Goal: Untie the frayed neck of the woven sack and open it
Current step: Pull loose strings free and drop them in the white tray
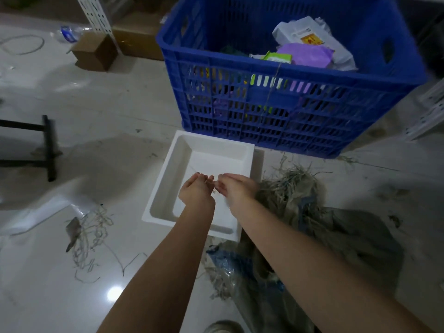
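Observation:
The woven sack [341, 239] lies crumpled on the floor at the right, dull tan with blue strands. Its frayed neck [288, 186] bristles with loose fibres and points toward the white tray. My left hand [195, 188] and my right hand [234, 186] are held close together over the tray, just left of the neck. The fingertips of both hands nearly touch and seem to pinch a thin strand between them; the strand itself is too fine and blurred to make out clearly.
A white square tray [168, 179] sits under my hands. Behind it stands a blue plastic crate [264, 111] holding packets. Loose pulled threads [91, 239] lie on the floor at the left. A cardboard box [93, 52] and a black metal frame [48, 147] are further left.

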A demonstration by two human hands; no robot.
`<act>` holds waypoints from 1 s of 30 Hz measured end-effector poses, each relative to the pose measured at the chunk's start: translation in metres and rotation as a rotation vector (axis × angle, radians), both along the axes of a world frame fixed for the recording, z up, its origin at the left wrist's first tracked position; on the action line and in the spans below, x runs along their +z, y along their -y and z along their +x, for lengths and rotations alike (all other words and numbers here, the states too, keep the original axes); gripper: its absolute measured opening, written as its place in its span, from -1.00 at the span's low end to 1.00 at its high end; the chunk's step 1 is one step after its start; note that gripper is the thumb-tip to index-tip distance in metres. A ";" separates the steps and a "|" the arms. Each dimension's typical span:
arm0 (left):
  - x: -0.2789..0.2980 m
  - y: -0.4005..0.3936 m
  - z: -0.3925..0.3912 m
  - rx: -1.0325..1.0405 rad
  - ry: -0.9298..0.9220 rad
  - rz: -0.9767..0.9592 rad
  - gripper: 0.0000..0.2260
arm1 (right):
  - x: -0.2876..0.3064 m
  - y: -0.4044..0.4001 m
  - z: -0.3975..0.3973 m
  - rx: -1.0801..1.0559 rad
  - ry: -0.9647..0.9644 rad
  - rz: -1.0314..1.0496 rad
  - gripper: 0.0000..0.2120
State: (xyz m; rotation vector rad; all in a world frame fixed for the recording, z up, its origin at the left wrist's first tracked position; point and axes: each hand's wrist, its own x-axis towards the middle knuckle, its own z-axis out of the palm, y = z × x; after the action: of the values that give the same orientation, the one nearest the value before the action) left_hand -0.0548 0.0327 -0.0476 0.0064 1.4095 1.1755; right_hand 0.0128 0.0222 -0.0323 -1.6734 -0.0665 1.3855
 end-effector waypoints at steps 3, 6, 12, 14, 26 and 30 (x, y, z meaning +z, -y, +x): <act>-0.027 0.001 -0.004 -0.049 -0.115 -0.063 -0.90 | -0.028 -0.012 0.000 -0.071 0.028 -0.031 -0.85; -0.054 -0.005 -0.012 -0.163 -0.208 -0.151 -0.92 | -0.056 -0.015 -0.008 0.013 0.167 -0.109 -0.86; -0.109 -0.016 -0.034 -0.639 -0.663 -0.314 -0.92 | -0.087 -0.014 -0.015 0.460 0.500 -0.201 -0.81; -0.121 -0.018 -0.038 -0.784 -0.805 -0.362 -0.96 | -0.101 -0.011 -0.018 0.566 0.566 -0.229 -0.80; -0.101 -0.016 -0.034 -1.214 -1.262 -0.341 -0.79 | -0.127 0.005 -0.019 0.802 0.644 -0.223 -0.77; -0.083 -0.011 -0.028 -1.348 -1.388 -0.370 -0.77 | -0.109 0.008 -0.013 0.956 0.659 -0.183 -0.85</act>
State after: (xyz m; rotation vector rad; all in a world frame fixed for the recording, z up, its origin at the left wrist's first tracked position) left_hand -0.0825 0.0439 -0.1308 1.4906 2.0821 -0.4381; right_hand 0.0000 0.0143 -0.1415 -2.3247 -1.2847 1.4177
